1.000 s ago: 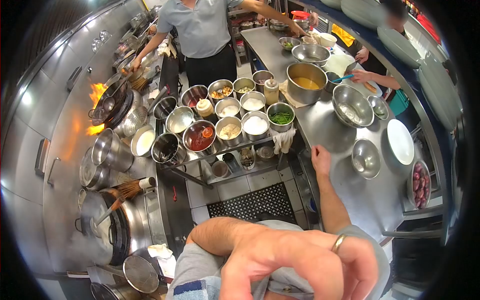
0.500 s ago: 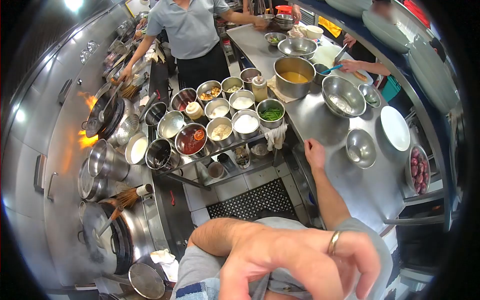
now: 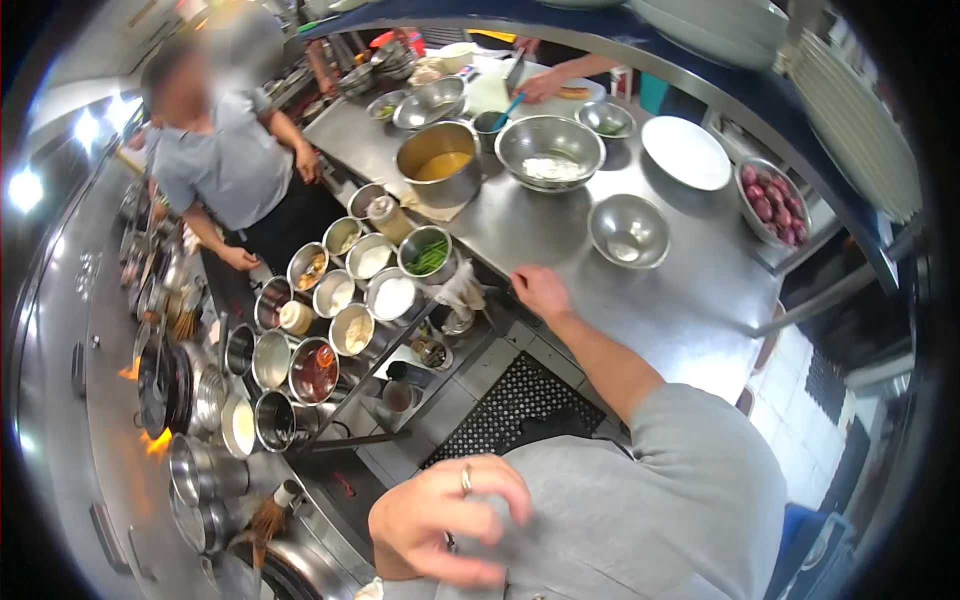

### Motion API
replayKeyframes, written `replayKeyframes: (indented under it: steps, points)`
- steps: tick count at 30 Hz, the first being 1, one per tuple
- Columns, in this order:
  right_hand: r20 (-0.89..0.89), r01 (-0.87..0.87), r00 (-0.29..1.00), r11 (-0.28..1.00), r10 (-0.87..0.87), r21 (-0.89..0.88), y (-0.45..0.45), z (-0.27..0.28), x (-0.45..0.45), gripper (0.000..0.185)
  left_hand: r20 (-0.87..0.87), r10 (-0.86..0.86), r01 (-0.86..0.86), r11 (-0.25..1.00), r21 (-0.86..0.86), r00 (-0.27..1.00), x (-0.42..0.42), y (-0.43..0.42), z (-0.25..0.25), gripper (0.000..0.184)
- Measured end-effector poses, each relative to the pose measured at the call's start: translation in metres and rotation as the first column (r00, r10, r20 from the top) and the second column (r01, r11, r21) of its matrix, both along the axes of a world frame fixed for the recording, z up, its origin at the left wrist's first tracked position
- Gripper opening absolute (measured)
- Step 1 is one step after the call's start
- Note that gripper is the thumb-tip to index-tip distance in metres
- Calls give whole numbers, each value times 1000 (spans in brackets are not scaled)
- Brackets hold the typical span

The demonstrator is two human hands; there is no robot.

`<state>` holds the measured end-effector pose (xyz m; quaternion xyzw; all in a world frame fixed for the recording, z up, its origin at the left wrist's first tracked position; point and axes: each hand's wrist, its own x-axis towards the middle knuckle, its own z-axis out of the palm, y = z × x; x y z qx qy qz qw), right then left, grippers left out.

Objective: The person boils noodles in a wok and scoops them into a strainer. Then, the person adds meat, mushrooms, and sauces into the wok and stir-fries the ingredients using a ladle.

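My left hand (image 3: 440,525), with a ring on one finger, is raised in front of my grey shirt (image 3: 650,490). Its fingers are bent and apart, with nothing in them; the fingertips are slightly blurred. My right hand (image 3: 541,290) rests at the edge of the steel counter (image 3: 690,330), fingers curled in and nothing seen in them. Nearest to that hand on the counter is a small steel bowl (image 3: 606,228). A larger steel bowl (image 3: 550,140) stands farther back, beside a pot (image 3: 410,180) of yellowish liquid.
Steel tubs of ingredients, including chopped greens (image 3: 427,256) and red sauce (image 3: 318,370), fill a cart. A white plate (image 3: 686,153) and red onions (image 3: 775,205) are at right. Flames (image 3: 155,440) burn by a wok. A co-worker (image 3: 220,160) stands behind the tubs; another's hand (image 3: 543,87) is across the counter.
My view has swung to the right and tilted. My left hand has drawn back from close to the camera. The co-worker's arms, earlier stretched out to both sides, are now nearer the body.
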<state>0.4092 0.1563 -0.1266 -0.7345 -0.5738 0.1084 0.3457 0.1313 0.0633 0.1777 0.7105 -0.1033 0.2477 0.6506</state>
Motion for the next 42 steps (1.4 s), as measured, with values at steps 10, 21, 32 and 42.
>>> replayKeyframes:
  steps: [10,21,32,42]
  points:
    - [-13,-29,999,997,30,68,7,1,-2,16,-825,537,-341,753,563,-174,-126,-87,-306,27]
    - [-27,-17,999,998,19,65,-2,8,-15,18,-950,231,-719,622,309,-209,-188,-297,-460,35]
    - [60,-63,996,995,59,74,-16,24,-14,24,-898,337,-283,865,414,-282,-188,-294,-492,36]
    - [118,-52,992,995,42,86,-8,11,-5,21,-942,184,-556,769,316,-281,-191,-279,-504,51]
